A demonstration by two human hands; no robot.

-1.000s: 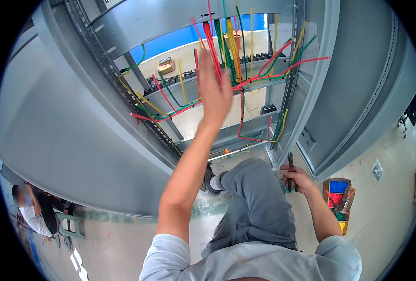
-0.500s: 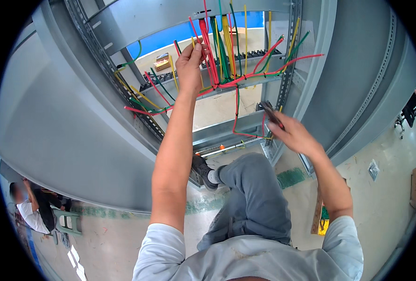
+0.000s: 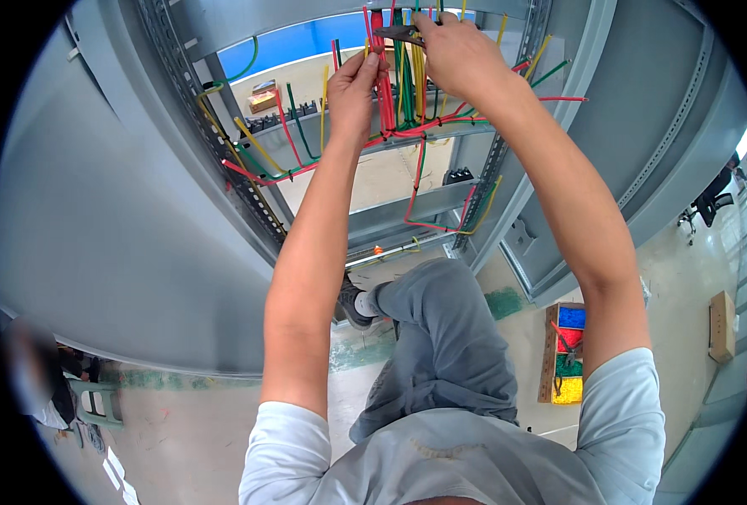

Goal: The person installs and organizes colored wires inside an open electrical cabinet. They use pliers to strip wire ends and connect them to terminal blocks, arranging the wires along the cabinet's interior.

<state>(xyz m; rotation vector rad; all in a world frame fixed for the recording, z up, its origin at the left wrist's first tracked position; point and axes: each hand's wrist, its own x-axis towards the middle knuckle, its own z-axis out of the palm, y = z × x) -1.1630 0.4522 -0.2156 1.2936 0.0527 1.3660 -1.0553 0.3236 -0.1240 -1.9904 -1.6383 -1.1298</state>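
Apparently at wire-handling — pinching, seemingly, a thin red wire [image 3: 368, 27] in left grip [image 3: 355, 93], beside the red bundle [image 3: 386, 103]; clasping dark pliers [image 3: 400, 34] in right grip [image 3: 462, 57] — next calling for steady plier alignment.

We were in what looked like a workshop for electrical cabinets. A big grey metal cabinet [image 3: 382, 212] stood open before us, and inside it we saw many red, green and yellow wires [image 3: 384, 101], partly tied in bundles, together with perforated rails [image 3: 493, 160] and rows of black components [image 3: 457, 176]. The right hand [image 3: 466, 55] held dark pliers [image 3: 400, 34]. On the pale floor [image 3: 196, 429] we noticed a cardboard box [image 3: 548, 362], in which small blue, red, green and yellow parts [image 3: 568, 390] were sorted by colour, with a hand tool [image 3: 569, 354] lying upon them. A worn green stripe [image 3: 504, 303] on this floor and a low stool [image 3: 97, 406] also spoke to us of a workshop.
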